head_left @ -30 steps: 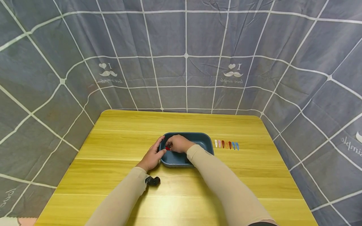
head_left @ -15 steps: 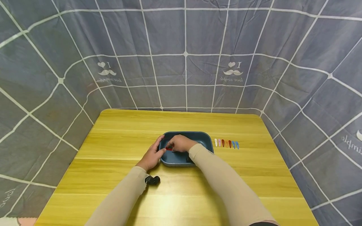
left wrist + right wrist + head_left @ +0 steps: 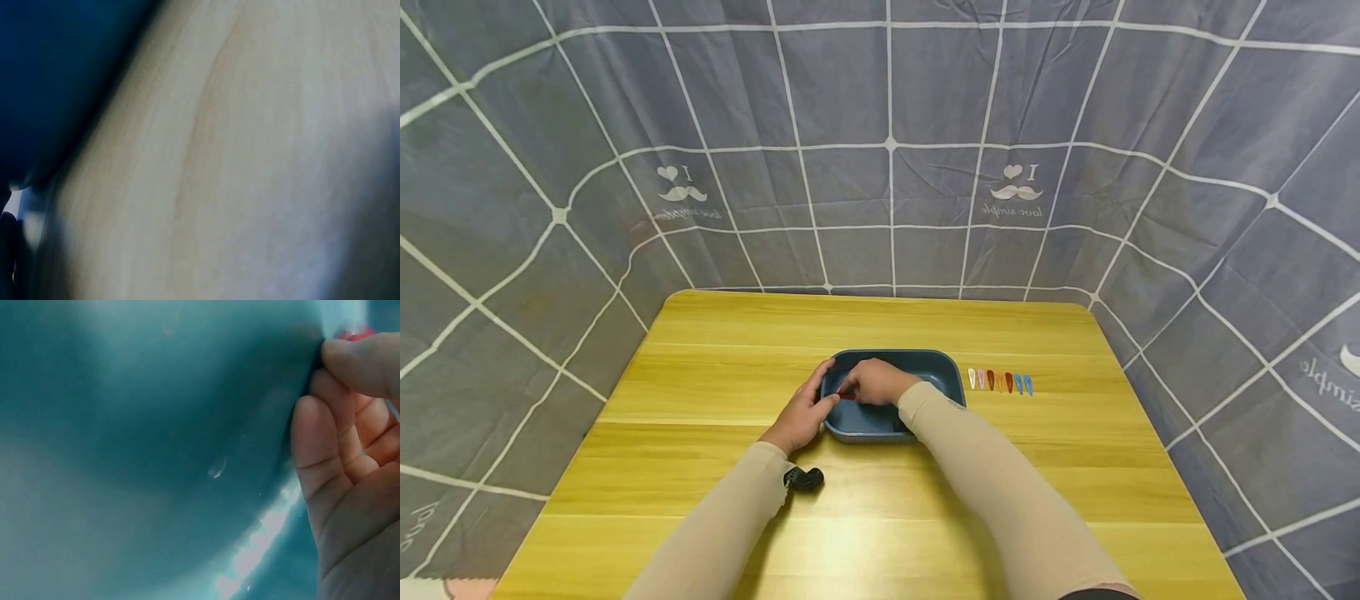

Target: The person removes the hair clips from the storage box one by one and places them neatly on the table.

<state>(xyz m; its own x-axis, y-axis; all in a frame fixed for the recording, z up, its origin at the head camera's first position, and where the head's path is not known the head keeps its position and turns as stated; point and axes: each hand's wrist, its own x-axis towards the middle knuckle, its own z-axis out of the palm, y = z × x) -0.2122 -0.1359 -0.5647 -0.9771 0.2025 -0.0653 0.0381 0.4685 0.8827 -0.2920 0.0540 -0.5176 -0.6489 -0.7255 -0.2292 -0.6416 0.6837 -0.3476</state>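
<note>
Head view. Blue tray (image 3: 872, 437) sits on the wood-grain table (image 3: 895, 517), in front of me. My left hand (image 3: 805, 412) lies at the tray's left end, fingers extended along the rim, thumb angled in over the near-left corner; it has no clear hold on anything. My right hand (image 3: 880, 382) is down inside the tray, toward its left end, fingers curled, thumb and fingertips pinching a small red thing (image 3: 847, 396). Red thing is near the tip of my left thumb; whether the two touch, I can't tell. Its shape is mostly covered by my fingers. To the right of the tray, apart from it, a row of hair clips (image 3: 1000, 382) lies on the table, side by side: white, pink, dark red, orange, dark red, blue, blue. Beige sleeves (image 3: 1007, 492) on both my arms; a black device (image 3: 805, 479) at my left wrist. Grey curtain (image 3: 940, 100) with white grid lines behind and at the sides.

Left wrist view. Blurred. Tray side dark at upper left, pale tabletop across most of the rest. Dark shape at the lower left edge, too unclear to name.

Right wrist view. My fingers are folded in toward the thumb. A bit of red shows just past the thumb tip. Teal-looking tray interior fills the left, a bright reflection curving along its lower part.
</note>
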